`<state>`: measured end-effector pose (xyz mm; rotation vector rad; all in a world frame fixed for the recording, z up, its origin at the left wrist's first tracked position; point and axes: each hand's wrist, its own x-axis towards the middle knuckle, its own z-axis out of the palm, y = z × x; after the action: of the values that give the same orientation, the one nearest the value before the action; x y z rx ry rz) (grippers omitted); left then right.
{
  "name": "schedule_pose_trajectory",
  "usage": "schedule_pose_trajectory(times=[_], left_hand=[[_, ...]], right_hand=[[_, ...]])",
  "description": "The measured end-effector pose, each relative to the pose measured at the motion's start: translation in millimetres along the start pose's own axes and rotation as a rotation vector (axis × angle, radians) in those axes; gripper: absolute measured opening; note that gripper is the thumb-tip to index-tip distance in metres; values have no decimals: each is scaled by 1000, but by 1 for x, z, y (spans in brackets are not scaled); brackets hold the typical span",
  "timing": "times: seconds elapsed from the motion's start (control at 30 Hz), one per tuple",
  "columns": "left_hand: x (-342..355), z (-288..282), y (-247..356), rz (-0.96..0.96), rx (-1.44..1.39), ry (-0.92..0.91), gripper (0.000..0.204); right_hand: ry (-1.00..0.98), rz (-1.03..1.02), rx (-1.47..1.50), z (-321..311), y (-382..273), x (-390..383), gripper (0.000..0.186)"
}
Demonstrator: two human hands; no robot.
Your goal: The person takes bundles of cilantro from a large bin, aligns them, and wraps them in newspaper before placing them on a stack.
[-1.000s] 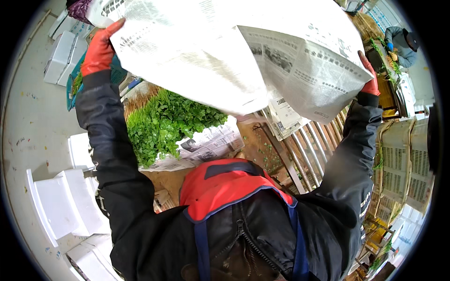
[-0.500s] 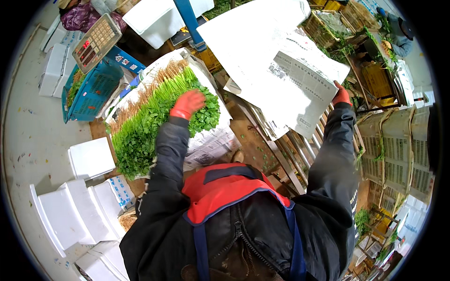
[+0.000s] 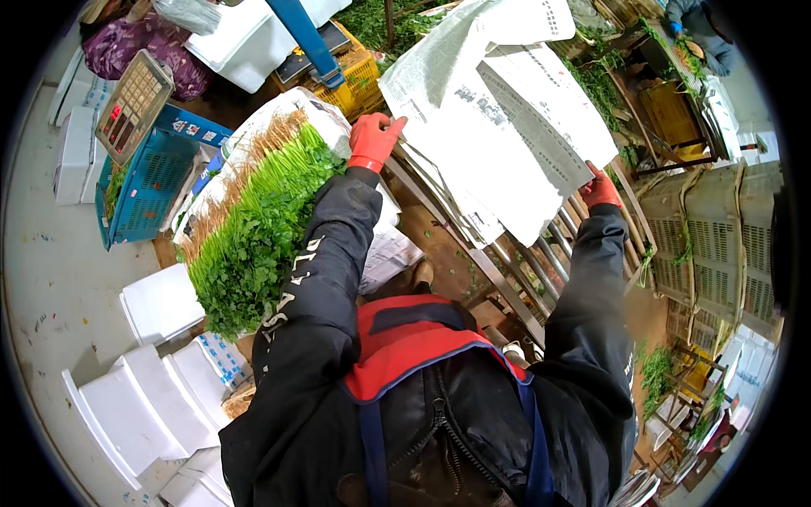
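Observation:
Both my hands wear red gloves. My right hand (image 3: 601,188) pinches the right edge of a newspaper sheet (image 3: 515,144) lying on a stack of papers over a slatted metal rack (image 3: 507,275). The sheet's far part is raised and curled. My left hand (image 3: 374,140) is beside the sheet's left edge, thumb apart from the other fingers; no grip on the paper shows. Left of it, a thick row of leafy green herbs (image 3: 245,253) with stems and brown roots lies in a paper-lined white box (image 3: 325,106).
A scale (image 3: 135,106) and a teal crate (image 3: 144,190) stand at the left, near white foam boxes (image 3: 139,406). A blue post (image 3: 308,46) rises beside a yellow crate (image 3: 359,80). Plastic crates (image 3: 718,245) are stacked at the right; another person (image 3: 710,42) is at the far right.
My left hand has moved right and away from me, from over the herbs to the newspaper's left edge. The sheet's far part has curled, while my right hand keeps hold of its right edge.

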<state>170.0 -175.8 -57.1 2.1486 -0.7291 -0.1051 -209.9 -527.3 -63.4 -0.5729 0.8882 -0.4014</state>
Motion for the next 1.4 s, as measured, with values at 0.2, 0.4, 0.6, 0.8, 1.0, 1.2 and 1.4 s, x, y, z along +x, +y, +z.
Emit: schedule_pose_trajectory(times=[0.2,0.4,0.6,0.8,1.0,1.2,1.4], left_hand=[[-3,30,36,65,-227,6,40],[18,10,16,-255,-770,227,21],[12,-22,-8,-207,-645,28,57],[-44,30,29,-21,102,-117,77],[8,48,-11,10,-54,215,31],[13,18,15,-146,-376,302,26],[15,0,15,-328,-502,440,27]], right_hand=[[83,-43,-106,-9,3,-1,11],[257,-139,-215,7,-4,-8,20],[201,-96,-67,28,5,-3,20],[109,-138,-56,-24,9,23,29],[71,-142,-126,2,8,22,35],[148,-147,-92,-22,12,39,33],[20,-140,-352,-86,-5,55,36]])
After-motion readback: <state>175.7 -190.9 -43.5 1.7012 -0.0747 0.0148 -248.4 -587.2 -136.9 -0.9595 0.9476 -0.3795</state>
